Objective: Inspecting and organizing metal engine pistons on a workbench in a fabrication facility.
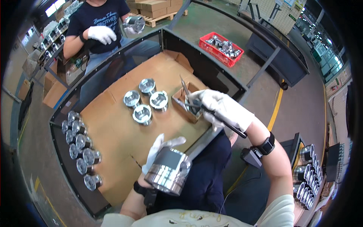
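My left hand (154, 154), in a white glove, holds a shiny metal piston (166, 172) with a dark grey skirt patch. Its thumb and a finger stick out beyond the piston, and the rest of the hand is hidden behind it. My gloved right hand (219, 106) is closed round a slim black-handled tool (230, 126) with a pointed metal tip. That hand is over a small brown box (193, 116) in which other slim metal tools (183, 85) stand. Left of the box, several pistons (142, 114) stand grouped on the brown cardboard sheet (113, 140).
A black raised rim (124, 48) borders the work surface. More pistons (83, 142) line its left side, and a thin rod (136, 160) lies near my left hand. Across from me, a person (100, 34) in white gloves holds a piston. A red crate (221, 49) of metal parts sits on the floor.
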{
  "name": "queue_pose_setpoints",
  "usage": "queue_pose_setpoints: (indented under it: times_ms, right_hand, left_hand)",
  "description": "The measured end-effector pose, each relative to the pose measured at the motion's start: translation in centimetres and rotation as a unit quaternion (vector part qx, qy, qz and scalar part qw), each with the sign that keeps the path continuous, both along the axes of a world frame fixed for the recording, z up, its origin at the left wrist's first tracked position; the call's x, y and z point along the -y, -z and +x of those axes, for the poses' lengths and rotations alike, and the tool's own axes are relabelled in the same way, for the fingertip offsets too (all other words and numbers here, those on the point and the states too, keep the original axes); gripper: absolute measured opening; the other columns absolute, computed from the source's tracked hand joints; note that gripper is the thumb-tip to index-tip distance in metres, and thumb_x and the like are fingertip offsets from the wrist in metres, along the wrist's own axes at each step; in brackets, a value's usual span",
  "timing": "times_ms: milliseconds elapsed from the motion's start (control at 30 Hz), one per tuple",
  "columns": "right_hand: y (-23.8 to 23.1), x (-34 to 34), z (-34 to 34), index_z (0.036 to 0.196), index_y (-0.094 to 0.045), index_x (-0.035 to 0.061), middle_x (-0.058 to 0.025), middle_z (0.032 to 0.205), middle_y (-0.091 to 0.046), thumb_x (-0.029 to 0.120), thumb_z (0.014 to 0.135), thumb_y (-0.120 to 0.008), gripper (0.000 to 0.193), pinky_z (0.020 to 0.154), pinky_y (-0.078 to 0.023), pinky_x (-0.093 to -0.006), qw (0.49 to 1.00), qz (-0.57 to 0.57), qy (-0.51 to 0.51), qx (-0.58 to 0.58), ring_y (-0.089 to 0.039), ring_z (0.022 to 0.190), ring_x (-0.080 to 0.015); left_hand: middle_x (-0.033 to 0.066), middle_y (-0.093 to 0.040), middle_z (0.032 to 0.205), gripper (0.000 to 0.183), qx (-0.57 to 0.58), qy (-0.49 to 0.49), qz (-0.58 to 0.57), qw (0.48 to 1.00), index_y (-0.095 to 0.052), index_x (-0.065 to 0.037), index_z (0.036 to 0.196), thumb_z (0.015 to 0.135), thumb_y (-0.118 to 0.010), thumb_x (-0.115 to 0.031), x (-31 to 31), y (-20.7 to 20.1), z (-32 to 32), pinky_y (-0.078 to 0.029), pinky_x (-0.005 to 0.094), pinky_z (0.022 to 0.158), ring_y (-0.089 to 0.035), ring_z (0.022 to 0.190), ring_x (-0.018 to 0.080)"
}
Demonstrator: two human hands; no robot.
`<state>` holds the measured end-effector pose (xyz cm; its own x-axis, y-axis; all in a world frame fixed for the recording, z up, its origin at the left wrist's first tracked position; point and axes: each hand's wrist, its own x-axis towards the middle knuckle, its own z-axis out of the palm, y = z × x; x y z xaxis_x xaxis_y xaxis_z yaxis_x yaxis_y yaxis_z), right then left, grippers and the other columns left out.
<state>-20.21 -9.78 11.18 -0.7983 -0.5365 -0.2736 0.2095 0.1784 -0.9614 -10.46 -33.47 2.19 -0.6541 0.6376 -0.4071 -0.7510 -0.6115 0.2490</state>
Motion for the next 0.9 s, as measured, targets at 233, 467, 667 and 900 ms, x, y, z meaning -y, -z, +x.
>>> queue_pose_setpoints:
  times_ms: [233, 467, 667, 900]
  right_hand:
    - [1.9, 0.4, 7.6, 0.148, -0.016, 0.0084, -0.0027, 0.063, -0.050, 0.024, 0.098, -0.042, 0.059, 0.051, -0.043, -0.0313, 0.963, 0.170, -0.181, -0.107, -0.050, 0.052, -0.0142]
    - [2.0, -0.2, 11.6, 0.145, -0.021, 0.0029, -0.0148, 0.061, -0.056, 0.011, 0.082, -0.055, 0.072, 0.051, -0.046, -0.0394, 0.800, 0.327, -0.251, -0.435, -0.056, 0.050, -0.0299]
    - [3.1, -1.5, 12.8, 0.133, -0.043, 0.0025, -0.0163, 0.083, -0.060, 0.002, 0.078, -0.056, 0.057, 0.062, -0.049, -0.0380, 0.731, 0.270, 0.090, -0.621, -0.060, 0.069, -0.0287]
    - [5.9, -0.8, 18.1, 0.112, -0.056, 0.0000, 0.0022, 0.047, -0.040, 0.049, 0.095, -0.044, 0.053, 0.033, -0.023, -0.0212, 0.890, -0.019, 0.454, 0.028, -0.031, 0.033, -0.0076]
  left_hand:
    - [0.0076, -0.065, 0.084, 0.045, -0.077, 0.025, -0.148, 0.986, -0.059, -0.001, 0.106, 0.099, -0.040, -0.042, -3.6, -0.6, 3.1, -0.053, 0.0243, 0.063, -0.062, 0.067, 0.0124]
    - [0.0020, -0.058, 0.095, 0.031, -0.127, 0.155, -0.127, 0.971, -0.053, -0.006, 0.111, 0.101, -0.040, -0.032, -5.1, 0.8, 5.3, -0.049, 0.0216, 0.072, -0.057, 0.079, 0.0074]
    - [0.0004, -0.060, 0.081, 0.026, -0.081, 0.150, -0.178, 0.969, -0.056, -0.008, 0.100, 0.098, -0.047, -0.032, -6.0, -1.7, 6.0, -0.048, 0.0205, 0.064, -0.057, 0.069, 0.0063]
    - [-0.0028, -0.057, 0.082, 0.035, -0.212, 0.179, -0.261, 0.925, -0.060, -0.006, 0.092, 0.097, -0.046, -0.038, -6.2, -2.1, 5.2, -0.042, 0.0193, 0.070, -0.052, 0.075, 0.0040]
